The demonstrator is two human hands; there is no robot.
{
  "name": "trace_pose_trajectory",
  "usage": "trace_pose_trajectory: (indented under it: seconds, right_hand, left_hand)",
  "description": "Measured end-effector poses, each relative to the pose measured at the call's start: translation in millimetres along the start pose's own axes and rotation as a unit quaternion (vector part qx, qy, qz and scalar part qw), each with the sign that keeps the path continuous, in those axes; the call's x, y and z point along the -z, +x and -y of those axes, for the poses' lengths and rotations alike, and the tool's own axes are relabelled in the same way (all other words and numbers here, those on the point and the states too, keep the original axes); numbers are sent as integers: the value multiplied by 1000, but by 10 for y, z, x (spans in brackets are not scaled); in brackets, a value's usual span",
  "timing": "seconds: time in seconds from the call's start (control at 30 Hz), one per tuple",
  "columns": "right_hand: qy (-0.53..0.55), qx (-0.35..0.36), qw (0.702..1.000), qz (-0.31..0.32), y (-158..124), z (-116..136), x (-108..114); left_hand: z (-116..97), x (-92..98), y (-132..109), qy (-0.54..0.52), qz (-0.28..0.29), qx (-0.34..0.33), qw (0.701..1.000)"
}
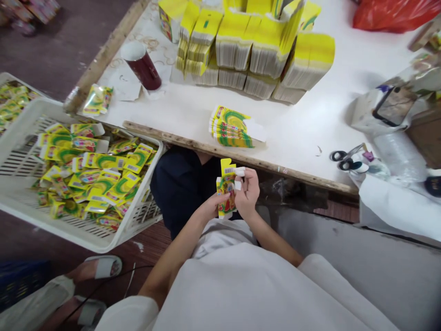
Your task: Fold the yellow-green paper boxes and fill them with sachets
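Observation:
Above my lap, just off the table's front edge, a small yellow and green carton [225, 188] stands upright with its top flap raised. My left hand [211, 205] grips its left side, the thumb across the front. At its right side my right hand [247, 191] has bent fingers, with white coverings on some fingertips, closed against the carton. On the table in front lies a fanned pile of flat cartons [232, 126]. Behind it stand tight stacks of flat yellow cartons [255, 46].
Left of me a white basket [119, 230] holds many filled cartons. The white table [310, 133] also bears a dark red cup [146, 69], a wrapped pack [98, 99], scissors [347, 158] and a phone [395, 105]. Another person's feet [103, 266] show at lower left.

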State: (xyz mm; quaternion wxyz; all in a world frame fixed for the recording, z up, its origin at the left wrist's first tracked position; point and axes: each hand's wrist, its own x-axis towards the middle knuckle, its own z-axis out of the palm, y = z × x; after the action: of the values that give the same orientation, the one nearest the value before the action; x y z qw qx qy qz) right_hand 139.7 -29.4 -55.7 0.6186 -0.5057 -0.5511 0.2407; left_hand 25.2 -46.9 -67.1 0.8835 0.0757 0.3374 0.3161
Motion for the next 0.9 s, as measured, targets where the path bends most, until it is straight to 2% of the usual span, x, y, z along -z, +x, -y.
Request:
trace_pose_trajectory:
  seconds: [0.1,0.17,0.2,0.23,0.27,0.33,0.37,0.4,0.43,0.53,0.73,0.9]
  right_hand:
    - [-6,5,1000,-5,59,-7,37]
    - [-28,42,998,32,69,18,81]
    - [-45,62,995,59,65,36,99]
    - [-67,79,991,90,57,55,109]
    - [-91,90,984,123,45,71,109]
    - [-129,85,972,174,19,89,83]
    - [-138,71,971,184,5,90,59]
    - [-141,53,972,182,-8,85,34]
    - [-140,36,974,172,-20,76,8]
    - [-133,11,979,156,-46,48,-44]
    - [-122,22,954,274,4,61,-29]
    - [-137,20,933,333,68,122,-12]
  left_hand:
    - [-80,-14,-63,77,-59,-69,993]
    - [-145,-12,-87,116,-107,-115,981]
    - [-177,-10,-98,162,-145,-145,965]
    - [-208,-9,-112,231,-193,-173,938]
    - [-237,-11,-128,317,-246,-195,895]
    - [-289,-23,-168,484,-334,-212,780]
    - [-311,-32,-190,539,-358,-214,732]
    - [-328,-40,-211,566,-370,-217,704]
    - [-341,-46,-231,579,-373,-225,689]
    - [-356,-44,-278,591,-363,-253,675]
    - [-312,1,-326,619,-334,-247,666]
    - [-255,37,-361,617,-288,-253,687]
